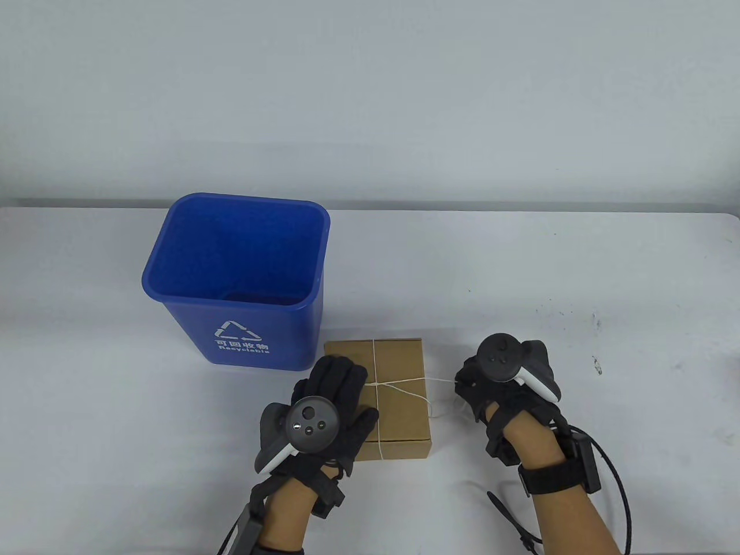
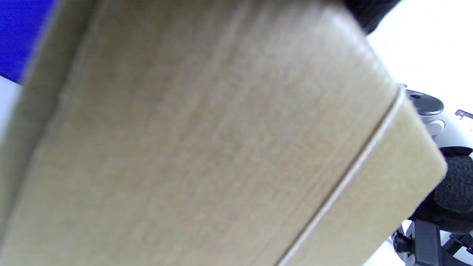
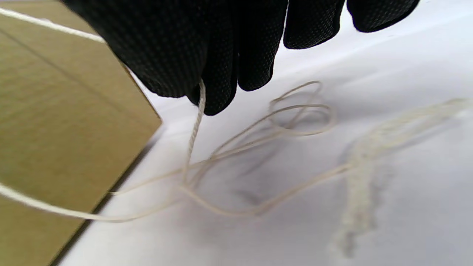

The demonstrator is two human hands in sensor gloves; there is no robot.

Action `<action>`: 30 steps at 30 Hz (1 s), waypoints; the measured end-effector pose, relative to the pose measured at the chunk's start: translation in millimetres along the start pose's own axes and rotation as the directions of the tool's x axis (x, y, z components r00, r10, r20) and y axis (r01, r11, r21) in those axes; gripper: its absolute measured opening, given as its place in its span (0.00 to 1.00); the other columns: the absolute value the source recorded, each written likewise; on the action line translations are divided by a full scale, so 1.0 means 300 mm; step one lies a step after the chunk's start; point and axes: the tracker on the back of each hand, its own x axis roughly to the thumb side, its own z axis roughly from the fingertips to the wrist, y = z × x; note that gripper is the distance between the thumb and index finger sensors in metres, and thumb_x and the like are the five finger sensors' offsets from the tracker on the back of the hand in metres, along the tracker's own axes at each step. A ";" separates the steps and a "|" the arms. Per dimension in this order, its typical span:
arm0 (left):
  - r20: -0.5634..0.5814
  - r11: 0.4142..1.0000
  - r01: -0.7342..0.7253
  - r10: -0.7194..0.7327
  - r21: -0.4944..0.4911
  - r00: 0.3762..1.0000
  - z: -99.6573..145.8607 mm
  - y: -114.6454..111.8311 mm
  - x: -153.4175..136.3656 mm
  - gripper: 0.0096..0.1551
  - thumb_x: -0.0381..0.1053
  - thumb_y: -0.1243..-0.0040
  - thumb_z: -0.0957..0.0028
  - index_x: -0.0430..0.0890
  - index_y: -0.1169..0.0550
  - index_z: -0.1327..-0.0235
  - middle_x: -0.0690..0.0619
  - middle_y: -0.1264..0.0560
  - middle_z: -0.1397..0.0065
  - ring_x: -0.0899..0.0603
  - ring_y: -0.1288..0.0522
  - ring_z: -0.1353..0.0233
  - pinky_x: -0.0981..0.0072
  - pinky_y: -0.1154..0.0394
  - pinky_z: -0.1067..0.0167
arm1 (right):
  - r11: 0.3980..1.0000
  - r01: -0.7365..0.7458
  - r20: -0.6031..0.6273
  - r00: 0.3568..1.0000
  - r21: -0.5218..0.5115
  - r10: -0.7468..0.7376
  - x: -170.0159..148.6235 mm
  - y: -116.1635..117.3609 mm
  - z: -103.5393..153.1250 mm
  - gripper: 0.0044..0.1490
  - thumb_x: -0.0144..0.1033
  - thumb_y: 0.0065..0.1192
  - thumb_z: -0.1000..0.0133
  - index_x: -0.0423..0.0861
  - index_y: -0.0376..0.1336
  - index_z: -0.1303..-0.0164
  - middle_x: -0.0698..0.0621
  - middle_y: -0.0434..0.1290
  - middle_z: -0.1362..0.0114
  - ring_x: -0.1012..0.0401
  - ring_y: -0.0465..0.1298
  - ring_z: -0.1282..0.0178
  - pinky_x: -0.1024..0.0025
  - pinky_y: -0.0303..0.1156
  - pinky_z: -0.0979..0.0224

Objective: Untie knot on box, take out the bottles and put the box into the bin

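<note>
A brown cardboard box (image 1: 399, 364) lies on the white table, tied crosswise with thin white string (image 1: 404, 381). My left hand (image 1: 338, 393) lies flat on the box's left half, fingers straight, pressing it down. The box's side (image 2: 192, 147) fills the left wrist view. My right hand (image 1: 471, 387) is just right of the box and pinches a strand of the string (image 3: 196, 122) that runs taut from the knot. Loose string loops (image 3: 295, 118) lie on the table below its fingers (image 3: 221, 55). No bottles are visible.
A blue recycling bin (image 1: 240, 277) stands open just behind and left of the box, with nothing visible inside. The table's far edge (image 1: 520, 211) meets a pale wall. Cables trail from my right wrist at the bottom right.
</note>
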 end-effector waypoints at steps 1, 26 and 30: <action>0.000 1.000 0.000 0.000 0.000 1.000 0.000 0.000 0.000 0.47 0.65 0.49 0.44 0.48 0.45 0.14 0.50 0.54 0.13 0.33 0.60 0.13 0.19 0.55 0.28 | 1.000 -0.011 -0.015 1.000 0.000 0.011 -0.010 0.001 -0.002 0.23 0.38 0.66 0.47 0.41 0.74 0.47 0.44 0.68 0.27 0.34 0.58 0.23 0.31 0.54 0.29; 0.001 1.000 -0.002 0.002 0.001 1.000 0.002 -0.001 0.000 0.47 0.65 0.48 0.44 0.48 0.45 0.14 0.49 0.54 0.14 0.33 0.60 0.13 0.19 0.55 0.28 | 0.988 0.041 -0.031 0.998 -0.146 -0.046 -0.026 -0.091 0.039 0.30 0.36 0.65 0.47 0.39 0.67 0.36 0.42 0.61 0.23 0.34 0.54 0.22 0.31 0.53 0.29; 0.001 1.000 -0.002 0.002 0.001 1.000 0.002 -0.001 0.000 0.47 0.65 0.49 0.44 0.48 0.45 0.14 0.49 0.54 0.13 0.33 0.60 0.13 0.19 0.55 0.28 | 0.984 0.063 0.052 0.997 -0.165 -0.056 0.040 -0.100 0.057 0.29 0.35 0.64 0.47 0.40 0.67 0.36 0.42 0.61 0.23 0.34 0.54 0.22 0.30 0.52 0.29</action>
